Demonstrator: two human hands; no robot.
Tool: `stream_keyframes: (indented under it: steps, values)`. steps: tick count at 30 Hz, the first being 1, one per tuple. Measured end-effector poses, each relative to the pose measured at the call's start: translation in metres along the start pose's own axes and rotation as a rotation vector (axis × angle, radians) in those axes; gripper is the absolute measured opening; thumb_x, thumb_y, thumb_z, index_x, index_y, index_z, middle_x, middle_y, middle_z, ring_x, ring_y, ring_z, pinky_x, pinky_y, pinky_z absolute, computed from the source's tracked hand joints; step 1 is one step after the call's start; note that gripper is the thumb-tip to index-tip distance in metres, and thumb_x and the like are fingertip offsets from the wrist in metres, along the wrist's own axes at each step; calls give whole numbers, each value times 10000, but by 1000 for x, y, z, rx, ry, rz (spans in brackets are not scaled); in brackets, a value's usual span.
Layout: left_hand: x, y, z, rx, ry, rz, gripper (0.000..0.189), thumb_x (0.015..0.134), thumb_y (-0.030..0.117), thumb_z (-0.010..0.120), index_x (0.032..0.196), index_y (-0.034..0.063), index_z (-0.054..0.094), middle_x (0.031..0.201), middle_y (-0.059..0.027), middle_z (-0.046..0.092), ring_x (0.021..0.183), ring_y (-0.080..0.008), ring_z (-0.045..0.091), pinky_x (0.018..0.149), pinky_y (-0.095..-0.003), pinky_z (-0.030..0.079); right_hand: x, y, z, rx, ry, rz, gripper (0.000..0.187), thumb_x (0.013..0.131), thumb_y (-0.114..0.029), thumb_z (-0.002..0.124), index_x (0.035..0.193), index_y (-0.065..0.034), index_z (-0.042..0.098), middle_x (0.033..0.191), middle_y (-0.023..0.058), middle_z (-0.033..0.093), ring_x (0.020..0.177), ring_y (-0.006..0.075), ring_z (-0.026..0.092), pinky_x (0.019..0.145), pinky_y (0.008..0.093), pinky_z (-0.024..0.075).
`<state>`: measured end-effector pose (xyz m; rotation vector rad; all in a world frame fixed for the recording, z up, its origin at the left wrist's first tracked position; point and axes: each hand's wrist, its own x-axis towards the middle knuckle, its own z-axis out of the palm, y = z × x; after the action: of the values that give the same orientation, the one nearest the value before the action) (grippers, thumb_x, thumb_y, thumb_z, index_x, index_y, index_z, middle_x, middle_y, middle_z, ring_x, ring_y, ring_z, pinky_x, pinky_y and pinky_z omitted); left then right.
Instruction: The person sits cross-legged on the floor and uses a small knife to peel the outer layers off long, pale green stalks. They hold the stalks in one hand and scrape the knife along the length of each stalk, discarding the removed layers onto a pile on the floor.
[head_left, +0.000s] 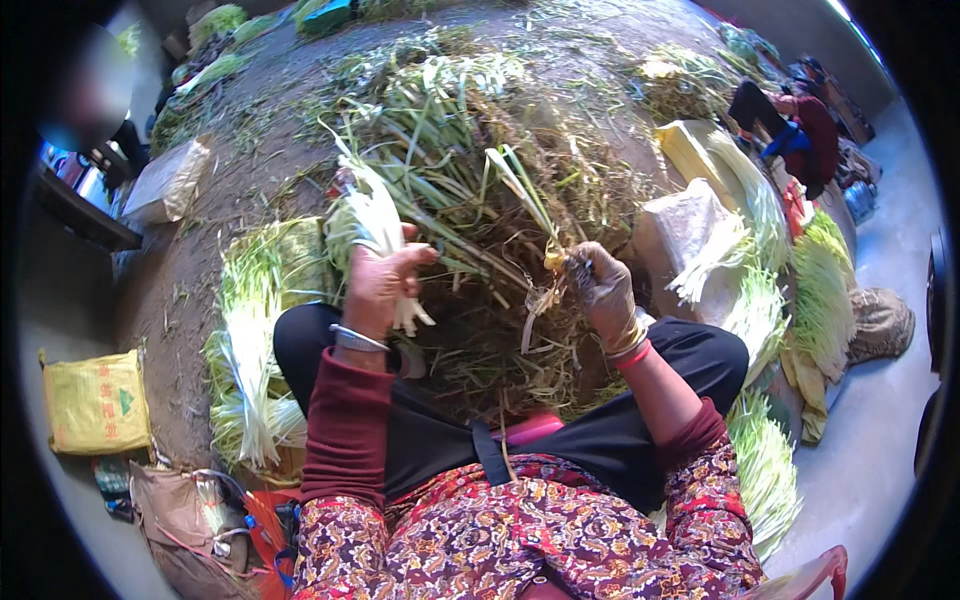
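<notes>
My left hand (385, 285), bare with a metal band at the wrist, holds a bunch of pale leafy stalks (375, 212) that look like blanched garlic chives. My right hand (604, 292), in a soiled glove with a red band at the wrist, is closed on the root end of a stalk with green leaves (523, 187); its leaves point up and left. Dry roots or peelings hang beside the gloved fingers. Between and beyond my hands lies a large heap of untrimmed green stalks with brown roots (465, 150). What the gloved fingertips pinch is partly hidden.
Pale trimmed stalks (255, 360) lie at my left. More bunches (750, 322) rest at my right by a whitish sack (679, 232). A yellow printed bag (97, 401) is at far left. Another person (810, 135) sits at the upper right. Loose leaves litter the floor.
</notes>
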<state>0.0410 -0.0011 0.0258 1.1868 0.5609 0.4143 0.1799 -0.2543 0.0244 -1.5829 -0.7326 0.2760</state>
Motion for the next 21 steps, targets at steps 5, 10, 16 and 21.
stream_keyframes:
  steps: [5,10,16,21]
  values:
    - [-11,-10,22,-241,-101,36,312,855,64,679,1109,26,502,788,-104,668,460,-61,460,419,-218,397,-10,1,40,-191,-179,-359,83,838,-11,674,858,1,594,753,95,576,651,194,569,617,287,467]
    - [-6,-25,15,-70,-32,53,362,796,92,766,1053,3,527,705,-49,619,432,-58,467,375,-209,377,-17,0,63,-268,-162,-368,96,815,0,681,878,-6,608,781,132,597,663,256,604,620,314,486]
    - [-10,-25,11,5,46,61,337,812,94,753,1045,-3,529,693,-60,627,417,-62,467,368,-202,369,-20,7,72,-254,-71,-377,115,814,2,676,912,-16,619,787,140,598,676,291,613,623,322,489]
    - [-12,-24,20,-142,42,50,314,809,14,719,1059,-1,530,771,-68,641,443,-69,491,372,-202,395,-24,13,73,-268,-259,-287,94,832,-47,678,899,-29,615,801,150,609,689,306,616,635,339,491]
